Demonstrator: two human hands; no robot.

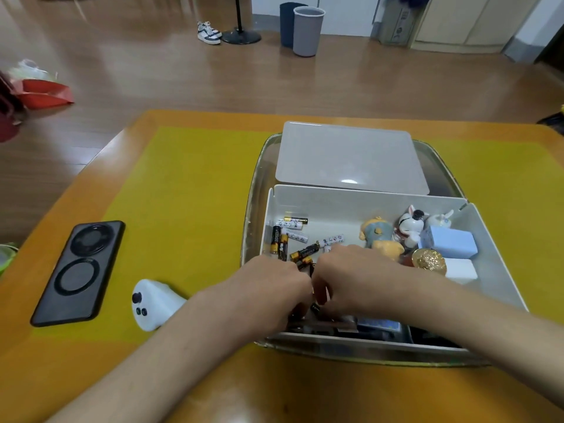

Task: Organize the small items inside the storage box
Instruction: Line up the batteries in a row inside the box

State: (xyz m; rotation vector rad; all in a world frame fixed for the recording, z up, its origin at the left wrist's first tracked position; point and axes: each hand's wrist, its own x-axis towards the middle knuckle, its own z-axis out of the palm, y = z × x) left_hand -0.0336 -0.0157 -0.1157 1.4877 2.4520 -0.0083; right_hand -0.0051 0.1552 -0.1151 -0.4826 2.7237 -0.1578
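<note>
A white storage box point(351, 199) stands open on a clear tray point(254, 184), its lid point(351, 157) lying behind it. Loose batteries point(293, 239), black-and-gold and white, lie scattered in the box's left part. Small figurines point(410, 225), a blue block point(450, 241), a white block point(460, 270) and a gold ornament point(428, 261) sit at the right. My left hand point(271, 282) and my right hand point(345, 273) are both inside the box near its front, fingers curled down over dark small items, batteries among them. What each hand grips is hidden.
A black phone point(79, 273) lies on the yellow mat point(189, 190) at the left, and a white controller point(152, 303) lies beside the tray. A dark card and a blue packet point(378, 325) sit at the box's front. Bins and shoes stand on the floor beyond.
</note>
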